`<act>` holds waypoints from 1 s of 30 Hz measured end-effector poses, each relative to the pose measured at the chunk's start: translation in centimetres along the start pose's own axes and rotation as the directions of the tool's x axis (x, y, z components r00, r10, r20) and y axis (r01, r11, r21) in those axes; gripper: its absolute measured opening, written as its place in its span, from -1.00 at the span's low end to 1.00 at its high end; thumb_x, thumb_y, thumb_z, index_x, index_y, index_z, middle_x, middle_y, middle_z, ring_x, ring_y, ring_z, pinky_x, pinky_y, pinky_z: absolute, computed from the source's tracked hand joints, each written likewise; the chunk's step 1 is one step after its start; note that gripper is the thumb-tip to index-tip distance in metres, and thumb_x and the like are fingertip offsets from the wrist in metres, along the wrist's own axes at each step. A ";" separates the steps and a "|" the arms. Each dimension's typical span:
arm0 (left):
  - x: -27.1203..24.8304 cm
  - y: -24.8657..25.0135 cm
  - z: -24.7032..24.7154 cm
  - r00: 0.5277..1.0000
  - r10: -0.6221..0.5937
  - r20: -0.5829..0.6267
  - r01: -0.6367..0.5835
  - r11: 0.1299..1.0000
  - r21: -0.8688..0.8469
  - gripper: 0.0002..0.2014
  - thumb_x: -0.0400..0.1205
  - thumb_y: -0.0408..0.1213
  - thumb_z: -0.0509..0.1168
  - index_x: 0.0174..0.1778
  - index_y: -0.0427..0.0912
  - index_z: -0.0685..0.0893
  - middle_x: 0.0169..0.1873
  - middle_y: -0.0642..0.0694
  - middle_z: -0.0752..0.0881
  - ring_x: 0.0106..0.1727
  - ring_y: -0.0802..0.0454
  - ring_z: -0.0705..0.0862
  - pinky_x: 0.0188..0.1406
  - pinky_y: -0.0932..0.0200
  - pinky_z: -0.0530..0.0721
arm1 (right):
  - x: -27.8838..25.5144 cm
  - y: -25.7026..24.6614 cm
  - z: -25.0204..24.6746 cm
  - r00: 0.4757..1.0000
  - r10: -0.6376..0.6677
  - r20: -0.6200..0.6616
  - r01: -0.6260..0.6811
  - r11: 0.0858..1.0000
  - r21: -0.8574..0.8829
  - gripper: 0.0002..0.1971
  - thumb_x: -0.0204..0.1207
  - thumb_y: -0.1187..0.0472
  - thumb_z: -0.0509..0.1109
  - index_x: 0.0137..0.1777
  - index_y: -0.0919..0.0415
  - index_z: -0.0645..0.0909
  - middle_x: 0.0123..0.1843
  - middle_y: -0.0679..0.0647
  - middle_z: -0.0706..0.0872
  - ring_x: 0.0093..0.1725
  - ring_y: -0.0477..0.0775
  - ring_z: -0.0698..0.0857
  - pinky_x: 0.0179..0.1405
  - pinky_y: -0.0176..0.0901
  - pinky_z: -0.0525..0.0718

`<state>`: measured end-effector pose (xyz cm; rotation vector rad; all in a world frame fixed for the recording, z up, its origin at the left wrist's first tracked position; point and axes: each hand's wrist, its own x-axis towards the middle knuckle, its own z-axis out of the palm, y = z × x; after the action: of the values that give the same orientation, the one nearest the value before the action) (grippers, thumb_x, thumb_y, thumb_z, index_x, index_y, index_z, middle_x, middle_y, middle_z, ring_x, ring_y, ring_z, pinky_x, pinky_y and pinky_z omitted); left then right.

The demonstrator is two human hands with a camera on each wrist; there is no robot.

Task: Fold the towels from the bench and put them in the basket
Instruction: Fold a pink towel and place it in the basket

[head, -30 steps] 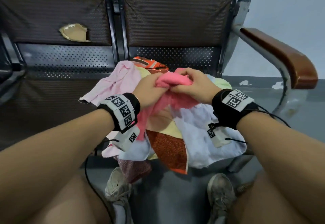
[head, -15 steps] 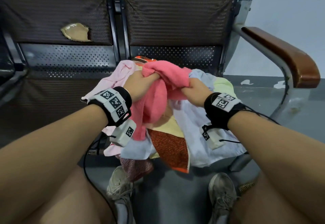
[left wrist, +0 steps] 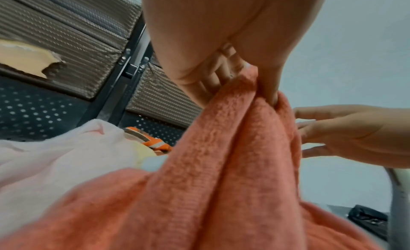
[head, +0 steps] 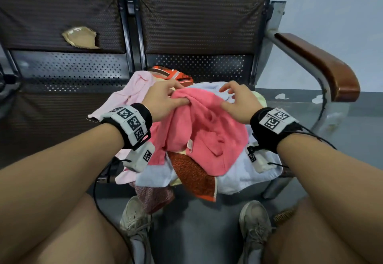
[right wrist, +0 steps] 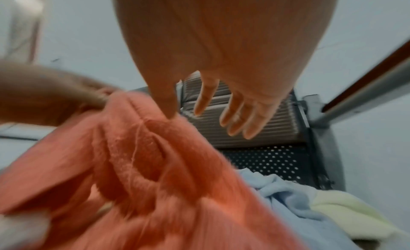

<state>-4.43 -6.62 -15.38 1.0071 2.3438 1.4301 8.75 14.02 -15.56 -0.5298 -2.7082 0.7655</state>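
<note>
Left hand [head: 163, 100]: thumb and fingers pinch a gathered fold at the top of the pink towel [head: 205, 131]. Right hand [head: 240, 104]: fingers spread and loosely bent, holding nothing, hovering just beside the towel's upper right edge; its thumb tip appears to touch the cloth in the right wrist view.

Surface: bench [head: 72, 73] with perforated metal seats, brown woven backrests, one backrest torn. Wooden armrest [head: 323, 64] on a metal tube at the right end. Pale wall [head: 331, 4] behind; grey floor [head: 196, 232] below, between the person's shoes.

Pink towel: bunched, hanging from the left hand's pinch, draped over the towel pile [head: 244, 172] on the right-hand seat, between the two wrists. A small white label shows on its lower front.

Pile: pale pink, light blue, pale yellow, orange-striped and rust-red cloths overlapping; several hang over the seat's front edge.

Open room: left-hand seat bare beyond the pale pink cloth; armrest bounds the right side, well apart from the right hand.
</note>
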 end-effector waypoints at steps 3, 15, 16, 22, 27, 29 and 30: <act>-0.4 1.2 1.0 0.997 0.060 0.056 -0.057 0.996 -0.064 -0.80 0.54 -0.41 0.51 0.05 -0.18 0.75 0.03 -0.06 0.79 0.12 0.03 0.77 0.31 0.06 0.68 | -0.5 -1.0 1.4 0.985 -0.051 0.163 0.063 0.996 -0.064 -0.54 0.35 -0.08 0.61 0.17 0.02 0.56 0.16 0.09 0.67 0.13 0.11 0.64 0.14 0.04 0.64; -0.1 1.6 0.7 0.998 0.047 -0.044 -0.040 0.989 0.141 -0.89 0.44 0.12 0.41 -0.20 0.25 0.74 -0.36 0.26 0.76 -0.20 0.19 0.70 -0.15 0.25 0.61 | -0.9 -1.7 0.2 1.000 0.017 0.019 -0.018 0.995 0.100 -0.82 0.75 0.22 0.15 0.10 0.19 0.59 -0.26 0.01 0.63 -0.11 0.15 0.61 -0.06 -0.01 0.52; -0.1 1.6 0.9 0.997 0.069 -0.015 -0.066 0.981 0.183 -0.80 0.38 0.13 0.48 -0.15 0.20 0.76 -0.28 0.23 0.79 -0.15 0.20 0.73 -0.11 0.26 0.63 | -0.9 -2.1 0.1 1.000 0.028 -0.006 -0.026 0.985 0.168 -0.83 0.76 0.23 0.11 0.09 0.22 0.53 -0.18 0.08 0.64 -0.05 0.16 0.61 0.02 0.03 0.54; 0.1 2.2 2.3 0.990 0.088 -0.112 -0.069 0.984 0.165 -0.66 0.46 -0.15 0.53 0.11 -0.02 0.63 -0.08 0.10 0.72 -0.05 0.12 0.67 -0.05 0.23 0.52 | -1.4 -3.4 -0.4 0.982 -0.174 0.072 0.172 0.985 0.028 -0.75 0.55 0.02 0.47 0.02 0.12 0.50 -0.15 -0.02 0.64 -0.10 0.05 0.61 -0.03 -0.04 0.54; 0.3 3.1 3.2 0.995 0.094 0.023 -0.097 0.953 0.288 -0.93 0.61 -0.29 0.30 -0.18 -0.16 0.60 -0.26 -0.02 0.68 -0.10 -0.08 0.63 -0.07 0.03 0.55 | -1.9 -2.6 -0.1 0.978 -0.205 0.029 0.206 0.978 -0.041 -0.80 0.62 0.07 0.42 -0.09 0.13 0.47 -0.22 0.05 0.61 -0.16 0.16 0.55 -0.13 0.02 0.49; 0.8 3.0 2.9 0.997 -0.006 -0.076 0.025 0.967 0.252 -0.81 0.67 -0.28 0.19 -0.21 -0.19 0.66 -0.30 -0.03 0.67 -0.13 -0.09 0.60 -0.18 0.08 0.46 | -1.7 -1.9 -0.8 0.982 -0.183 -0.052 0.182 0.983 -0.036 -0.78 0.65 0.10 0.37 -0.23 0.11 0.52 -0.32 0.02 0.61 -0.24 0.17 0.53 -0.20 -0.02 0.40; 1.0 2.9 2.8 0.993 -0.060 -0.101 0.079 0.977 0.199 -0.76 0.68 -0.27 0.16 -0.17 -0.20 0.72 -0.30 -0.04 0.68 -0.14 -0.09 0.60 -0.18 0.08 0.46 | -1.6 -1.7 -1.1 0.980 -0.187 -0.069 0.185 0.982 -0.042 -0.73 0.67 0.10 0.34 -0.29 0.08 0.51 -0.39 -0.03 0.56 -0.28 0.14 0.51 -0.23 -0.03 0.37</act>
<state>-2.47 -3.18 -14.14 0.9128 2.6091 1.2585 10.14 12.52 -13.99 -0.2995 -2.6608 0.6373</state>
